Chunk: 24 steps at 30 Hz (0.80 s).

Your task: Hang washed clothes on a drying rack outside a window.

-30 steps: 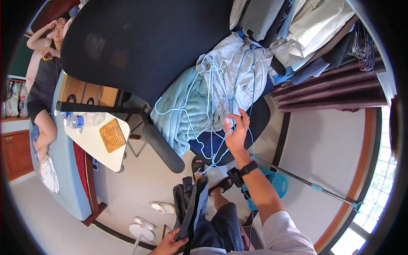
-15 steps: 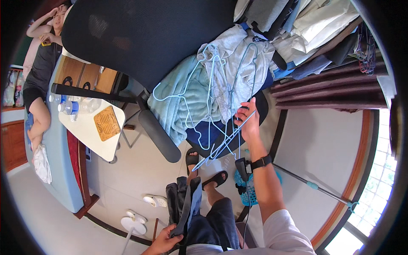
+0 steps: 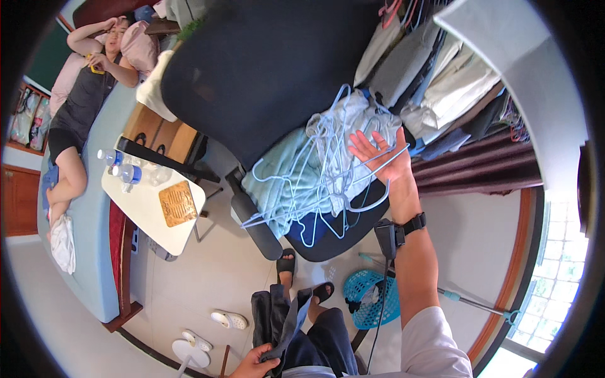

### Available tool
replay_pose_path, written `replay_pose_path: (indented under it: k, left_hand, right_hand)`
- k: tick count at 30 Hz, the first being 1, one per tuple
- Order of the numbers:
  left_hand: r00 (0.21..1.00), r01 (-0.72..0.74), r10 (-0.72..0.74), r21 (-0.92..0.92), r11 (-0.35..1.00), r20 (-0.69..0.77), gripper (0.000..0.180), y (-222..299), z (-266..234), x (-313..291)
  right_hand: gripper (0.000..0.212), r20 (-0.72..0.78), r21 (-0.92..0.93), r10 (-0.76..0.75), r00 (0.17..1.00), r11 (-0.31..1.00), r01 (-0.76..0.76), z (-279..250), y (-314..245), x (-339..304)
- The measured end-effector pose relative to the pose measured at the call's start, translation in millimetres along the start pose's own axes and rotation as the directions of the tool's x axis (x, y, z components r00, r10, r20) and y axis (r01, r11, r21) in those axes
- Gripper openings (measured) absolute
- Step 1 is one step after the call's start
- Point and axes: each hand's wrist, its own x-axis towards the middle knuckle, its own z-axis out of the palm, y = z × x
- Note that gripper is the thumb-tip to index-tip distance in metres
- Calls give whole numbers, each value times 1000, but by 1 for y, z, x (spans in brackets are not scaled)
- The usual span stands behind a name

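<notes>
Gripping the dark grey garment (image 3: 270, 313) low by the lap, pinched a fold of its edge between the thumb and fingers of the left hand (image 3: 258, 362) — probably to bear its weight close to the body and leave the other arm free. Held the right hand (image 3: 386, 154) out over the black office chair (image 3: 265, 69), palm turned up and fingers spread, with a light-blue hanger (image 3: 373, 171) slanting across the palm near the thumb. Could see no firm closing of the fingers on that hanger; perhaps just balanced it there, the loose posture seeming enough for so light a thing.

Used the chair seat as a catch-all, presumably for easy reach: a tangle of light-blue hangers (image 3: 334, 184) on top, over a teal blanket (image 3: 270, 173) and a pale grey garment (image 3: 353, 120). Had that tangle just beside the right hand, to its left and below, yet well apart from the left hand. Had the dark grey garment nearest the body, with floor showing between it and the chair.

Noted a blue laundry basket (image 3: 362, 321) on the floor, left of the right forearm, with dark cloth inside. Saw bottles (image 3: 128, 173) and a brown trivet (image 3: 178, 203) on the white worktop (image 3: 151, 214) farther left — seemingly out of the way of both hands.
</notes>
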Motion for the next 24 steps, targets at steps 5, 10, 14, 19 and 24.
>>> replay_pose_path:
  k: [5, 10, 14, 19, 24]
  left_hand:
    - [995, -80, 90, -199, 977, 43, 50, 19, 6, -6]
    - [972, -230, 233, -150, 961, 1, 26, 21, 10, 5]
    - [950, -313, 313, -109, 943, -18, 16, 36, 24, 6]
    - [945, -279, 226, -220, 935, -238, 12, 72, 65, 3]
    - [930, -305, 236, -234, 923, -283, 12, 76, 86, 26]
  right_hand:
    - [57, -26, 99, -176, 984, 979, 177, 1, 10, 43]
    - [50, -160, 242, -15, 987, 969, 54, -57, 15, 99]
    - [38, -132, 82, -225, 965, 968, 237, -42, 17, 127]
    - [32, -252, -34, -137, 958, 991, 133, -3, 23, 135]
    - [23, -67, -299, -337, 939, 905, 304, 4, -3, 147]
